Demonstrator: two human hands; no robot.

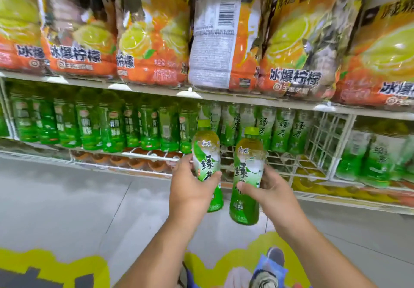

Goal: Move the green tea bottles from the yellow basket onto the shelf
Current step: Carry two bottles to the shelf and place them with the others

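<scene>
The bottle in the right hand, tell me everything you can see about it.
The right-hand bottle is clear plastic with a yellow-green cap, amber-green tea showing at its shoulder, and a green and white label printed with large green characters. It looks sealed and full. It is held nearly upright, tilted slightly, in mid-air in front of the white wire shelf. The right hand grips its middle, thumb across the label. It stands close beside the left hand's bottle without clearly touching it.

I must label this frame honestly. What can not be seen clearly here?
- Basket: head view, not identifiable; only blurred yellow at the bottom edge.
- Left bottle base: covered by left hand.
- Right bottle label: partly covered by right hand.
- Small label print: blurred.
</scene>
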